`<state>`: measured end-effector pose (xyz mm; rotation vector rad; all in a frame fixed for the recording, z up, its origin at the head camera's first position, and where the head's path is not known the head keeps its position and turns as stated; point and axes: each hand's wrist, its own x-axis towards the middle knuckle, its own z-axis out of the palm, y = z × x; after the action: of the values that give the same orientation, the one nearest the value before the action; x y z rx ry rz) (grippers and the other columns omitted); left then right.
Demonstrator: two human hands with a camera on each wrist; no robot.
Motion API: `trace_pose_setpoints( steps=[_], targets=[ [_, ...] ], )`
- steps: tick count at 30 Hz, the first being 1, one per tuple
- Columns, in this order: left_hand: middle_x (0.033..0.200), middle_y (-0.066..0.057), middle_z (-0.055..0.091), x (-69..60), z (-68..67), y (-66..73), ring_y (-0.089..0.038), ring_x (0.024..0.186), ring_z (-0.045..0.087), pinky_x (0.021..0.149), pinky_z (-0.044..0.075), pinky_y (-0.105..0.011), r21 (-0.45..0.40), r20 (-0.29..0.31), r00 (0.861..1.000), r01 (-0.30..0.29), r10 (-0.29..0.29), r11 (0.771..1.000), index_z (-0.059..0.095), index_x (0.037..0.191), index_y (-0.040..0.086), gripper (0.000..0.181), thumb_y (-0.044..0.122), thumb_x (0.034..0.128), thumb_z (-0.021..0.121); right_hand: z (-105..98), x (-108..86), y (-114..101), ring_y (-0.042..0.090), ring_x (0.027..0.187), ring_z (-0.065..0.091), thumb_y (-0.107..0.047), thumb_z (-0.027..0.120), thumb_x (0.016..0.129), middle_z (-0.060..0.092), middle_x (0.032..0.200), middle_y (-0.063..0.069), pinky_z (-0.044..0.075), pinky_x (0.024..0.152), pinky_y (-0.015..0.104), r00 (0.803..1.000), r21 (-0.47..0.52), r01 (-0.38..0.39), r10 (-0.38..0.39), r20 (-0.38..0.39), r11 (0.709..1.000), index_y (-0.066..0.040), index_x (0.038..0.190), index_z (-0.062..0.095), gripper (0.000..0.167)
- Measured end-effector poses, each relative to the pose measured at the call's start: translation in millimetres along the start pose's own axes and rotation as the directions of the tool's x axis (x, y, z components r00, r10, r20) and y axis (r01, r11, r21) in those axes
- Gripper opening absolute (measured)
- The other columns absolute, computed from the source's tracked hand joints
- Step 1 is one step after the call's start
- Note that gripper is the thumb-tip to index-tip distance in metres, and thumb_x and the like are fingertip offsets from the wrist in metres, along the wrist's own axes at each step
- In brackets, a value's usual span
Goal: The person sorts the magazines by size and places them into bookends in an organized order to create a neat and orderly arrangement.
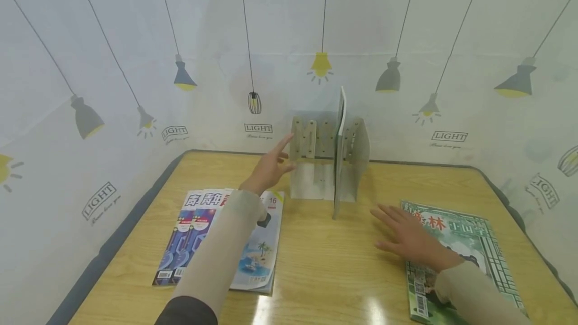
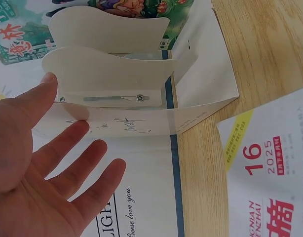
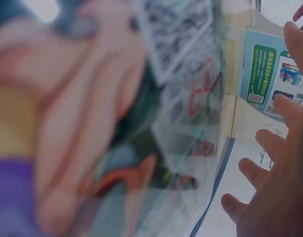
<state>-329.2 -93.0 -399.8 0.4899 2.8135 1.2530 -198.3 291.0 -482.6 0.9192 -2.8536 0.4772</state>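
A white metal book rack (image 1: 311, 182) stands against the back wall, with a thin magazine (image 1: 337, 154) upright in it, seen edge-on. My left hand (image 1: 267, 168) is at the rack's left side, fingers extended and spread; in the left wrist view the hand (image 2: 53, 168) holds nothing, and whether a fingertip touches the rack (image 2: 112, 79) I cannot tell. To the right, my right hand (image 1: 408, 238) reaches over the left edge of a green magazine (image 1: 485, 245) with fingers apart. The right wrist view shows its fingers (image 3: 270, 145) loosely spread, gripping nothing.
Left of the rack lie overlapping magazines, purple-blue ones (image 1: 180, 245) and a light-blue one (image 1: 259, 257), partly under my left forearm. The wooden table (image 1: 329, 265) meets a wall cloth (image 1: 280, 24) printed with lamps.
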Motion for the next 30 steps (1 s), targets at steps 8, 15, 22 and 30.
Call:
trace_pose_setpoints(
  steps=[8,15,22,30],
  targets=[
    [0.135,-0.016,0.055,-0.2,-0.2,-0.2,-0.031,0.117,0.056,0.09,0.051,-0.052,-0.009,0.012,1.0,0.009,-0.009,1.0,0.013,0.151,0.053,0.081,0.03,0.0936,0.066,-1.4,-10.7,9.7,0.048,0.136,0.027,-0.052,0.066,0.088,0.032,0.153,0.02,0.021,0.104,0.071,0.999,0.013,-0.02,0.02,0.025,1.0,-0.013,0.149,0.039,0.077],
    [0.135,-0.016,0.054,-0.1,0.1,-1.2,-0.033,0.118,0.055,0.089,0.051,-0.054,-0.024,0.013,1.0,0.006,-0.005,1.0,0.013,0.151,0.053,0.081,0.03,0.0935,0.066,-3.8,-20.1,20.2,0.048,0.134,0.03,-0.052,0.067,0.087,0.032,0.153,0.021,0.022,0.104,0.068,0.999,0.028,-0.031,0.03,0.022,0.999,-0.014,0.149,0.039,0.078],
    [0.135,-0.016,0.055,0.1,0.7,-1.1,-0.032,0.118,0.055,0.089,0.051,-0.053,-0.015,0.01,1.0,0.005,-0.005,1.0,0.013,0.151,0.053,0.081,0.031,0.0934,0.065,-8.7,-29.7,23.2,0.051,0.132,0.031,-0.049,0.07,0.085,0.037,0.148,0.025,0.025,0.102,0.069,0.999,0.018,-0.032,0.032,0.024,0.999,-0.009,0.146,0.044,0.076],
    [0.135,-0.017,0.054,-1.3,0.0,0.6,-0.032,0.118,0.055,0.088,0.052,-0.052,-0.014,0.004,1.0,-0.002,0.002,1.0,0.013,0.151,0.052,0.081,0.03,0.0935,0.065,-11.8,-38.1,29.0,0.05,0.131,0.034,-0.049,0.071,0.084,0.04,0.146,0.024,0.028,0.1,0.07,1.0,-0.005,-0.013,0.013,0.009,1.0,-0.006,0.143,0.047,0.077]
  ],
)
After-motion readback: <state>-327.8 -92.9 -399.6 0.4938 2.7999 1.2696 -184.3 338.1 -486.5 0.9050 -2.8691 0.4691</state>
